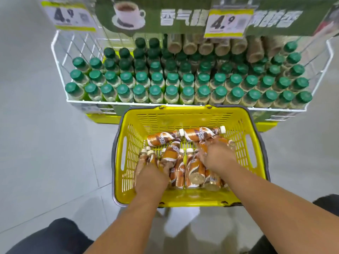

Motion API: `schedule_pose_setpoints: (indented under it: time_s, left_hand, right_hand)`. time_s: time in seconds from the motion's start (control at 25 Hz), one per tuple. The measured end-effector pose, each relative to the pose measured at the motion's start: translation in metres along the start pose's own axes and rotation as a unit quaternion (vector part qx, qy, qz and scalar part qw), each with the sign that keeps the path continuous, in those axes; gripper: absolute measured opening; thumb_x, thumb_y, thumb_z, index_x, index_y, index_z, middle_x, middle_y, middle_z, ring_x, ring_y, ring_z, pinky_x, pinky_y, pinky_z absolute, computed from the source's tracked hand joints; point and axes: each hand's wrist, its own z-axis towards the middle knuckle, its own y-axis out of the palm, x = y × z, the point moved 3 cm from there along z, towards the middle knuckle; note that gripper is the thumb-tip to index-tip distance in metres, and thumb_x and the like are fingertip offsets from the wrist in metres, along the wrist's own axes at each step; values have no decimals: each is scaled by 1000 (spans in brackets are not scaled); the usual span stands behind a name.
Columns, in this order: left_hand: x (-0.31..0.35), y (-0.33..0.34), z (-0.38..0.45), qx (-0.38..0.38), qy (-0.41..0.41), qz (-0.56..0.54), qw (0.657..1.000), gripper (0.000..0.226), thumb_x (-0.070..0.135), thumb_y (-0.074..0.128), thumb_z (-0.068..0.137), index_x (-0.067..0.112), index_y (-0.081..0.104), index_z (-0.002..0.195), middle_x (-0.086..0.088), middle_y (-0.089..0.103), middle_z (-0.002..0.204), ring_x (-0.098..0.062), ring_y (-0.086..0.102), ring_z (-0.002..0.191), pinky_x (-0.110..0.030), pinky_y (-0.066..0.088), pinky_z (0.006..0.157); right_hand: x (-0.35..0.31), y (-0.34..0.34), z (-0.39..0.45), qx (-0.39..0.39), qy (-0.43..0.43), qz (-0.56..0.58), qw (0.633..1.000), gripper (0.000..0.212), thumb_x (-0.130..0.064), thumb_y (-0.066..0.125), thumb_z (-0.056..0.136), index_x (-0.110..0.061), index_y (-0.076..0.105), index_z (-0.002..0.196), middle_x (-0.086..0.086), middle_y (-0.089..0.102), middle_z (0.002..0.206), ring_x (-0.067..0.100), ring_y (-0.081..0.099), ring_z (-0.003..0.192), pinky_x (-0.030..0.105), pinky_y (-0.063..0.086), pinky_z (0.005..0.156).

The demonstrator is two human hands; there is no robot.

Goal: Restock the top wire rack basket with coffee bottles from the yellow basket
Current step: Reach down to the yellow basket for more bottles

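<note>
Down inside the yellow basket (pixel 126 156), left hand (pixel 151 177) fingers curled over orange-brown coffee bottles (pixel 178 169), right hand (pixel 216 155) fingers spread, gripping one bottle (pixel 203 146), white wire rack basket (pixel 60 52) beyond the fingertips, packed with green-capped bottles (pixel 156 77)

Both hands reach into the yellow basket (pixel 190 199): the left hand (pixel 151 177) and right hand (pixel 217 155) each grip brown coffee bottles (pixel 178 173). Behind stands the rack basket (pixel 60 59) of green-capped bottles (pixel 187 83).

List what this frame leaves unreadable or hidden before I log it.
- Left hand fingers: head view, buried among coffee bottles; grip unclear.
- Right hand fingertips: motion-blurred.
- Price tag small print: too blurred.
- Wire rack basket rear: covered by green banner.
</note>
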Motion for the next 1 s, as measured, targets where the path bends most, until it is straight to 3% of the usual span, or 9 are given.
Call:
schedule_pose_setpoints:
  time_s: [0.08, 0.16, 0.24, 0.36, 0.52, 0.64, 0.76, 0.84, 1.0]
  left_hand:
    - [-1, 6, 4, -24, -24, -9, 999, 57, 56, 49, 95, 8, 72, 115, -8, 73, 113, -21, 50, 136, -29, 22, 119]
    - [1, 9, 6, -31, -65, -50, 996, 47, 51, 58, 95, 6, 71, 104, -10, 72, 97, -26, 64, 114, -29, 40, 97]
    - [6, 7, 6, -37, -88, -55, 994, 54, 55, 63, 92, 3, 69, 104, -7, 71, 96, -25, 67, 105, -24, 37, 78]
    - [10, 15, 6, -22, -117, -130, 984, 75, 49, 74, 87, -6, 50, 131, -1, 63, 78, -20, 63, 82, -25, 37, 73]
    - [8, 25, 8, -18, -140, -194, 971, 105, 33, 82, 83, 1, 14, 157, -15, 56, 141, -32, 56, 127, -32, 43, 100]
    - [3, 25, 12, -21, -167, -254, 952, 108, 28, 83, 82, 12, 11, 161, -11, 53, 147, -32, 54, 131, -32, 42, 101]
    - [-4, 26, 18, -27, -175, -317, 932, 115, 34, 87, 71, 25, 16, 161, -4, 58, 141, -32, 62, 120, -43, 52, 101]
    - [-2, 24, 14, -38, -196, -342, 918, 113, 36, 87, 67, 27, 20, 158, -1, 64, 124, -32, 66, 108, -50, 58, 92]
    - [9, 9, 7, -39, -164, -331, 929, 81, 47, 83, 59, 17, 58, 130, 1, 74, 100, -26, 71, 91, -47, 61, 84]
  right_hand:
    - [3, 5, 6, -3, 2, 18, 1000, 59, -57, 55, 99, -15, 56, 141, 14, 57, 140, 33, 57, 126, 40, 48, 100]
    - [6, 6, 10, 2, 14, 45, 999, 60, -56, 61, 96, -11, 59, 136, 14, 63, 133, 33, 62, 119, 38, 51, 95]
    - [7, 9, 15, 6, 42, 69, 997, 60, -57, 63, 95, -8, 61, 128, 15, 66, 126, 33, 64, 114, 37, 52, 88]
    - [6, 9, 20, 6, 83, 73, 994, 65, -62, 69, 89, -6, 62, 121, 14, 67, 120, 32, 66, 109, 35, 51, 76]
    - [5, 12, 25, -25, 130, 130, 983, 73, -62, 76, 82, -5, 58, 124, 12, 65, 123, 32, 66, 111, 34, 48, 77]
    - [5, 0, 22, -93, 157, 154, 971, 56, -47, 68, 93, -1, 60, 125, 14, 64, 129, 33, 64, 117, 35, 49, 85]
    - [1, -12, 20, -211, 132, 186, 950, 62, -35, 51, 106, -2, 34, 155, 20, 36, 160, 39, 45, 140, 42, 44, 110]
    - [1, -9, 18, -268, 145, 266, 915, 67, -30, 53, 106, -11, 21, 161, 20, 22, 166, 43, 44, 139, 48, 49, 109]
    - [17, -1, 7, -255, 195, 398, 860, 59, -22, 71, 95, -7, 47, 147, 15, 54, 140, 32, 60, 120, 45, 51, 106]
